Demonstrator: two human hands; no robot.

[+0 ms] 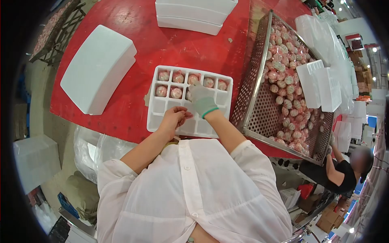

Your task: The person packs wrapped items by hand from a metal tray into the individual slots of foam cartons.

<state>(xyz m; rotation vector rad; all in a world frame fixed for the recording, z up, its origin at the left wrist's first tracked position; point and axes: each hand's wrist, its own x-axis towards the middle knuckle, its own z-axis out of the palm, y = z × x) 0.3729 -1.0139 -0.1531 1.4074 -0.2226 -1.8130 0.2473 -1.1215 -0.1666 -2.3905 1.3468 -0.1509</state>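
Observation:
A white compartment tray (159,106) lies on the red table, with wrapped red-and-white balls (176,92) in several cells of its two far rows. My right hand (202,98), in a pale glove with a green cuff, reaches over the middle of the tray; its fingertips are at a ball in the second row, partly hidden by the glove. Bare, my left hand (177,118) hovers over the near part of the tray with fingers curled; whatever they hold, if anything, is too small to tell.
A perforated metal bin (259,117) of wrapped balls stands at right, with white trays (318,87) on it. Stacked white boxes (97,69) sit at left, more white trays (194,14) at the far edge. A person (340,174) works at lower right.

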